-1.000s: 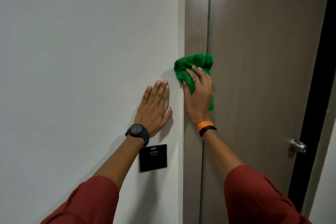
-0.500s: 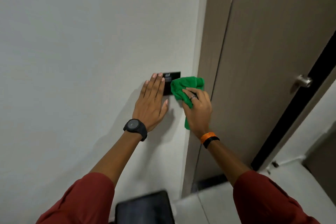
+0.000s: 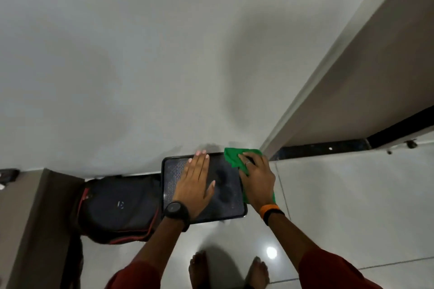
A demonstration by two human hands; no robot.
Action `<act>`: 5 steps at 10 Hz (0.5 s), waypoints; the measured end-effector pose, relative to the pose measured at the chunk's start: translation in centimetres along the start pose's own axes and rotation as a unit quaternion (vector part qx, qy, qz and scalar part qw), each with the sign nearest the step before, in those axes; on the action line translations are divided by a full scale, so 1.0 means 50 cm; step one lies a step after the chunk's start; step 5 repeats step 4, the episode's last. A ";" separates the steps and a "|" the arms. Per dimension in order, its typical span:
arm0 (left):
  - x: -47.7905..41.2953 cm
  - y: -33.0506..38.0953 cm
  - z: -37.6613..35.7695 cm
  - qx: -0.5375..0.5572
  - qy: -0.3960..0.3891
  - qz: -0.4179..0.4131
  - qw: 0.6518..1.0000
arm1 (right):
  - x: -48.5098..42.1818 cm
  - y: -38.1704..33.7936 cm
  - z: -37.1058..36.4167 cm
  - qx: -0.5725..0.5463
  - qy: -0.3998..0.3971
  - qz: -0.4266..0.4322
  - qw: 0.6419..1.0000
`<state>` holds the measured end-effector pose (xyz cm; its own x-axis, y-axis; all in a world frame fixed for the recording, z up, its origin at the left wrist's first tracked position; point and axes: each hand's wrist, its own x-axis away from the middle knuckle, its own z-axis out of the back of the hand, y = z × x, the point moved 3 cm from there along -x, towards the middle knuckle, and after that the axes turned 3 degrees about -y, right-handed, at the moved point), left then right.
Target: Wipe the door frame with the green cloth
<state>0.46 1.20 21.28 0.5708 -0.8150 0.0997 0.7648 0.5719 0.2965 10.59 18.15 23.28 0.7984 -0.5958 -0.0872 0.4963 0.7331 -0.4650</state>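
My right hand [image 3: 257,179] grips the green cloth [image 3: 233,158], which bunches out past the fingertips and hangs below the palm. The cloth sits low down, right beside the bottom of the brown door frame [image 3: 312,91], near the floor. My left hand [image 3: 195,182] is spread flat with fingers apart just left of the cloth, apparently against the white wall [image 3: 131,58]. It overlaps a black tray below it in the picture. A black watch is on the left wrist, an orange band on the right.
A black tray-like object [image 3: 231,199] lies on the floor by the wall, with a dark backpack [image 3: 117,206] to its left. The brown door [image 3: 385,58] stands right of the frame above a black threshold [image 3: 324,149]. My bare feet [image 3: 230,270] stand on glossy white tiles.
Both hands have slid down the wall and frame from above switch height to near the floor. The view tilted downward, so the tray, backpack and feet came into sight.
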 end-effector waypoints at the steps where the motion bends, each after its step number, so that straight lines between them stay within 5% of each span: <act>1: -0.016 -0.076 -0.194 0.000 -0.039 0.024 0.999 | 0.021 0.072 -0.202 0.016 -0.055 -0.019 0.998; 3: -0.051 -0.180 -0.451 -0.009 -0.054 0.081 0.995 | 0.055 0.157 -0.493 0.088 -0.147 0.015 0.985; 5: -0.037 -0.208 -0.525 -0.015 -0.052 0.103 0.993 | 0.082 0.176 -0.566 0.128 -0.153 0.007 0.980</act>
